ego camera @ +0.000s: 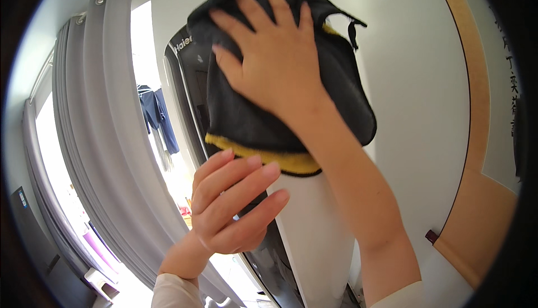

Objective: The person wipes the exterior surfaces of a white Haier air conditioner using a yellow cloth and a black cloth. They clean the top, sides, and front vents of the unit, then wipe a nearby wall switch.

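Observation:
A black cloth (269, 123) with a yellow underside hangs high in front of me, its lower edge folded to show the yellow. Its right corner ends in a dark loop or strip. My right hand (277, 52) lies flat on the black face, fingers spread and slightly blurred, not curled around the fabric. Just below the yellow edge, my left hand (235, 203) is raised with its fingers apart and nothing in them. Behind the cloth stands a tall black-fronted Haier appliance (191, 64), probably a floor-standing air conditioner; the cloth covers part of it.
Grey curtains (92, 131) hang from a rod on the left, beside bright openings. Dark clothes (155, 115) hang beyond them. A white stool (101, 285) stands low at the left. At the right, a scroll (479, 148) bearing writing hangs by the white wall (412, 98).

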{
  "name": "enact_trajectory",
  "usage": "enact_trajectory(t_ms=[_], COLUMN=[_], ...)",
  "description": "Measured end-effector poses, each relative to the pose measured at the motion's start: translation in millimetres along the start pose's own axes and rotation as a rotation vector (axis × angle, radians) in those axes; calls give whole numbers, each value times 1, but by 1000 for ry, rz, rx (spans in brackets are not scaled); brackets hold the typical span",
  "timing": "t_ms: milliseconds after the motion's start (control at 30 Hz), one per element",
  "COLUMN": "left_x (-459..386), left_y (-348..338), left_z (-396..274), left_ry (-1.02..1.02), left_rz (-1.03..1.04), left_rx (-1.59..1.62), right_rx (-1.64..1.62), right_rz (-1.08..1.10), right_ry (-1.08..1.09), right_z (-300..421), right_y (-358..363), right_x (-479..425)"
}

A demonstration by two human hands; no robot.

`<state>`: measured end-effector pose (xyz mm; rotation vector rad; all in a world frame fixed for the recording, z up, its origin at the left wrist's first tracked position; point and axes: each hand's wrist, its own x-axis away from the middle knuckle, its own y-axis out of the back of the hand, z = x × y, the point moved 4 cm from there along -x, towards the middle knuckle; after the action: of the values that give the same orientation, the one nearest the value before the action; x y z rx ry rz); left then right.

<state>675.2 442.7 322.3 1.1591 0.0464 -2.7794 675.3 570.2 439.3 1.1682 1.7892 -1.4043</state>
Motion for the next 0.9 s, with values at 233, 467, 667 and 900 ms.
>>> enact_trajectory(t_ms=[233, 467, 667, 900], left_x=[-2, 16, 31, 31], left_y=[-3, 21, 55, 65], left_z=[26, 30, 20, 19], left_ry=[-190, -89, -138, -111], left_rz=[63, -161, -59, -118], left_rx=[-60, -92, -164, -227], right_rx=[58, -3, 30, 77], right_rz=[155, 177, 411, 223], right_ry=[-213, -303, 177, 227], right_z=[-36, -71, 34, 39], right_y=[-3, 9, 42, -10], right_x=[-19, 19, 42, -9])
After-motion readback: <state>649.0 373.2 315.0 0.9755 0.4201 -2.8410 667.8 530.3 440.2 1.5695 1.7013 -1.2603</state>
